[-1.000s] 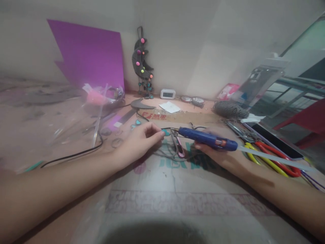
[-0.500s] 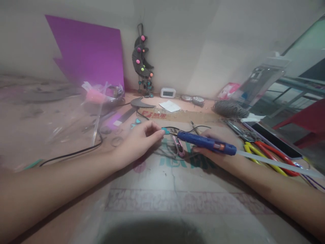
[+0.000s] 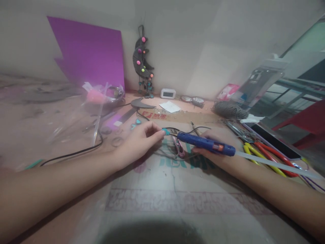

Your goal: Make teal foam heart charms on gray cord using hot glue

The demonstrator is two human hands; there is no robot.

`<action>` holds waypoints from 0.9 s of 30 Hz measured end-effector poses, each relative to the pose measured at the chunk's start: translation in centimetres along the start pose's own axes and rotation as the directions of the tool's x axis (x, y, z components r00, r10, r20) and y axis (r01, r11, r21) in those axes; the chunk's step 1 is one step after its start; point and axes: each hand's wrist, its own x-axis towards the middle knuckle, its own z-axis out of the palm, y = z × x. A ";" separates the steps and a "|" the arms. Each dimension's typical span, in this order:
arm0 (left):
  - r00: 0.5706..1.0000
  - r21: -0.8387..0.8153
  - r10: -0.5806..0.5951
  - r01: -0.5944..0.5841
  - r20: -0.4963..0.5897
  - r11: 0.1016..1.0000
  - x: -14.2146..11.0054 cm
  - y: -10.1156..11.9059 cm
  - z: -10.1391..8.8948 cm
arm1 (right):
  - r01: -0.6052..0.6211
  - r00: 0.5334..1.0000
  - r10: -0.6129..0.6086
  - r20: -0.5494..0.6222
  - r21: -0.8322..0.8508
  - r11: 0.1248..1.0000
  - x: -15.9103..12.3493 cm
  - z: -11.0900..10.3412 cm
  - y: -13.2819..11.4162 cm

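Between the thumb and fingertips of my left hand is a small turquoise piece; its exact kind is too small to tell. My right hand grips a blue hot glue gun, whose metal tip points left at the turquoise piece, touching it or very close. A long white glue stick sticks out of the gun's back end. Beneath the nozzle lie small pink-handled thread snips. More turquoise pieces rest just beyond my left hand.
Pliers with yellow and red handles, a phone and grey yarn lie at right. A grey crescent, white paper and a small clock are farther back. A black cable crosses the left side.
Both hands keep nearly the same pose, with the glue gun's tip still at the turquoise piece. The view has shifted very slightly.
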 end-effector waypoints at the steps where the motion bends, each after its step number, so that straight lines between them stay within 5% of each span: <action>1: 1.000 -0.007 -0.010 0.010 0.005 1.000 0.0 0.1 0.0 | 0.006 1.000 -0.006 -0.003 -0.005 1.000 0.0 0.0 0.0; 27: 0.999 -0.105 -0.003 0.006 0.032 0.994 0.4 -0.7 0.0 | -0.012 1.000 0.012 -0.010 0.004 1.000 -0.2 0.2 0.3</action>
